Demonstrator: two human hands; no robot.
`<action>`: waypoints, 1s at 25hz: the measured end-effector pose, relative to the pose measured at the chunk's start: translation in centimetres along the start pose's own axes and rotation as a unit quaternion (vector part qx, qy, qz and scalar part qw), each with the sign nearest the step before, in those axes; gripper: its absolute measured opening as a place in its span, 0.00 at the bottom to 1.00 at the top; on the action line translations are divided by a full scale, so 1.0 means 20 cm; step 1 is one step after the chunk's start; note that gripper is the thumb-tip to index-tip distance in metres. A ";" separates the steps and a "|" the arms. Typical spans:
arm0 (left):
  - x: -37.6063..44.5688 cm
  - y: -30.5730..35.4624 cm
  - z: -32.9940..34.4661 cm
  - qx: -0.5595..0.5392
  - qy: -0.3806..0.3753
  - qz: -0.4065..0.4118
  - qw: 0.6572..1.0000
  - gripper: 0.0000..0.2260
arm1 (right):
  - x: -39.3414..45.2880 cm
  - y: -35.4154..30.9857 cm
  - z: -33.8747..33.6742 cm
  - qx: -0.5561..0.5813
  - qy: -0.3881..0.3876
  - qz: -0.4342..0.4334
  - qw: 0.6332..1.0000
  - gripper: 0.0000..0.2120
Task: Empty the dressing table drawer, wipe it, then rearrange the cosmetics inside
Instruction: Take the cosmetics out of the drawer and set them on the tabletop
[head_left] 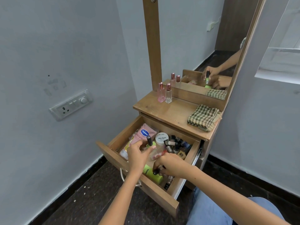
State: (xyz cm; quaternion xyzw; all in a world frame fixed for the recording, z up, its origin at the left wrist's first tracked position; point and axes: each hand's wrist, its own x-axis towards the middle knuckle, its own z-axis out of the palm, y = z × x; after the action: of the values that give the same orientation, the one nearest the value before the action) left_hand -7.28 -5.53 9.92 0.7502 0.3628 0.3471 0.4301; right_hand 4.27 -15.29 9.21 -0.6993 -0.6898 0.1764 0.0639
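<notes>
Left hand (138,154) fingers clamped on black-capped green bottle (149,142), upright over drawer (113,143). Right hand (168,164) fingers pinch small dark bottle (156,172) at near edge. Counter (170,112) lies beyond, left hand nearer.

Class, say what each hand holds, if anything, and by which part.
Left hand pinches a green bottle by its body, below the black cap. Right hand grips a small black-capped bottle; where exactly is hidden.

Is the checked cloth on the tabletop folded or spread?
Folded. The checked cloth lies as a compact layered stack at the right end of the tabletop, stacked edges showing at its front.
</notes>
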 end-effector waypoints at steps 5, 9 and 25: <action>0.00 -0.01 0.00 0.006 -0.002 0.018 1.000 0.10 | -0.03 0.04 0.05 0.077 0.108 0.086 0.987 0.16; 0.05 -0.04 0.01 -0.011 -0.003 0.007 1.000 0.13 | -0.10 0.07 -0.06 0.112 0.260 0.159 0.946 0.13; 0.54 0.36 0.42 0.054 0.022 0.056 0.997 0.13 | 0.11 0.45 -0.48 0.165 0.439 0.255 0.846 0.07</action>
State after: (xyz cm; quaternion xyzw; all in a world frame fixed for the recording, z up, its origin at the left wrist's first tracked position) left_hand 6.85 -2.34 15.45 0.7838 0.3476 0.3670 0.3608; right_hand 15.93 -11.96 14.70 -0.8342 -0.3474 -0.0273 0.4273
